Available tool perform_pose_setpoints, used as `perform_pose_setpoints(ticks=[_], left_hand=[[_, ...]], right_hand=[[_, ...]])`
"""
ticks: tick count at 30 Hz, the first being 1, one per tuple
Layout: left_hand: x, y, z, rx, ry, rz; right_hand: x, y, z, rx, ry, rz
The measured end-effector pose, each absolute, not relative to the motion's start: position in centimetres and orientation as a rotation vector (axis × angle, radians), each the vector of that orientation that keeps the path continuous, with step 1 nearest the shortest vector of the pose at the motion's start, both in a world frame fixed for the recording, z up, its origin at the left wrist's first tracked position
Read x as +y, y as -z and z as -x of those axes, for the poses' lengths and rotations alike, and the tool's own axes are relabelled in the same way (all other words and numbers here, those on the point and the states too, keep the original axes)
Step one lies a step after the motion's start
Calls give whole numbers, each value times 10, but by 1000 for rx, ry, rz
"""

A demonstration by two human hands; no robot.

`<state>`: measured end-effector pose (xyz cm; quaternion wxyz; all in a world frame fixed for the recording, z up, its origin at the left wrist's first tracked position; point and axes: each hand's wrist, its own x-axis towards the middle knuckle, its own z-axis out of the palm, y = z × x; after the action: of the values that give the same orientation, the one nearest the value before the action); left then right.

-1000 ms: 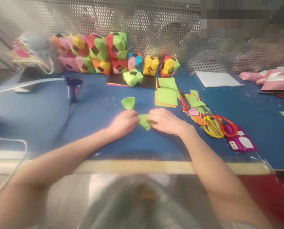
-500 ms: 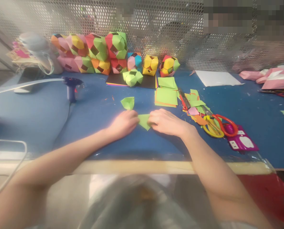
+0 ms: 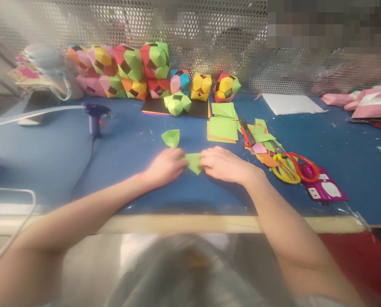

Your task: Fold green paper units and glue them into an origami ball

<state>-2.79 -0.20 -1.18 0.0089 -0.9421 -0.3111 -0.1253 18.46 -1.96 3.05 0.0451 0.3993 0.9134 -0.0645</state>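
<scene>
Between my two hands is a small piece of folded green paper (image 3: 193, 163), low over the blue table. My left hand (image 3: 169, 167) has its fingers closed on the paper's left end. The right end is pinched by my right hand (image 3: 219, 164), and its fingertips hide that edge. Just beyond my left hand lies a folded green paper unit (image 3: 171, 138). Farther back, a partly built green paper ball (image 3: 177, 104) rests on dark sheets. A stack of green paper squares (image 3: 222, 129) is beyond my right hand.
Finished multicoloured paper balls (image 3: 129, 72) line the perforated metal screen. On the left stands a blue glue gun (image 3: 96, 117) with its cord. To the right are paper scraps (image 3: 263, 138), scissors with red and yellow handles (image 3: 294, 168) and a purple case (image 3: 327, 187).
Both hands stay on the folded green paper in almost the same place. The whole view has shifted very slightly.
</scene>
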Motion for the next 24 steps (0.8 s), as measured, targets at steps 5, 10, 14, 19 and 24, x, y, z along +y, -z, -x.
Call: perform_pose_setpoints(ticks=[5,10,14,19,24], left_hand=[[-2,11,28,-965,366,2940],[-4,10,27,-951,335,2927],[-5,9,26,-953,317,2907],[-5,9,25,-950,312,2879],[-10,6,22,-978,355,2867]], right_hand=[[-20,-32,-184,2773,197,-1226],[-20,-33,-184,2770,199,-1231],[-20,-33,-184,2759,196,-1242],[-21,-34,-183,2745,196,-1224],[-22,-37,-182,2725,186,-1213]])
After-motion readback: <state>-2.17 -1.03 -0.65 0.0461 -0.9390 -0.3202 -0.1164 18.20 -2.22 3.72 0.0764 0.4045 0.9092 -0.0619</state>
